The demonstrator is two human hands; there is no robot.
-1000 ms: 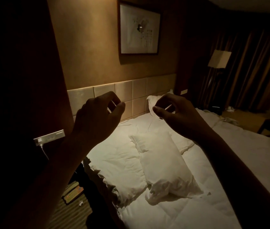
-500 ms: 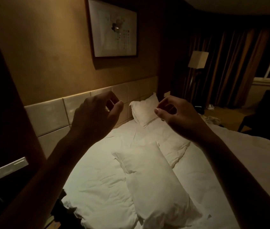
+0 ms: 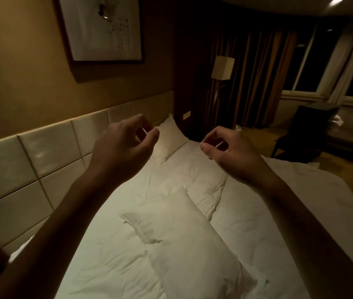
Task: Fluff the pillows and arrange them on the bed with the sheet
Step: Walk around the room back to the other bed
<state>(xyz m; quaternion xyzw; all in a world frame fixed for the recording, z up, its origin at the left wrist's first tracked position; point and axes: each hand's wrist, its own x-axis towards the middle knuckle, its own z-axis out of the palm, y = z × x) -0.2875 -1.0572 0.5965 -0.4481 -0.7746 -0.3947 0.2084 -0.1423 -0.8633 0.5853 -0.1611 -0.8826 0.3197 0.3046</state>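
Padded headboard (image 3: 41, 160) runs along the left edge, with a framed picture (image 3: 102, 29) on the wall at upper left. Left hand (image 3: 126, 147) is raised at centre left, clear of the bedding, fingers curled and thumb meeting forefinger on a thin pale sliver (image 3: 144, 131); what it is cannot be determined. White sheet (image 3: 268, 223), creased, covers the bed across the lower frame. Near pillow (image 3: 188, 244) lies flat on it at lower centre, lengthwise away from the camera. Far pillow (image 3: 171, 141) leans against the headboard at centre, between the hands. Right hand (image 3: 231, 152) is raised at centre right, fingers likewise curled, pinching a second sliver (image 3: 219, 144). Lamp (image 3: 223, 67) and curtains (image 3: 257, 72) stand at upper right.
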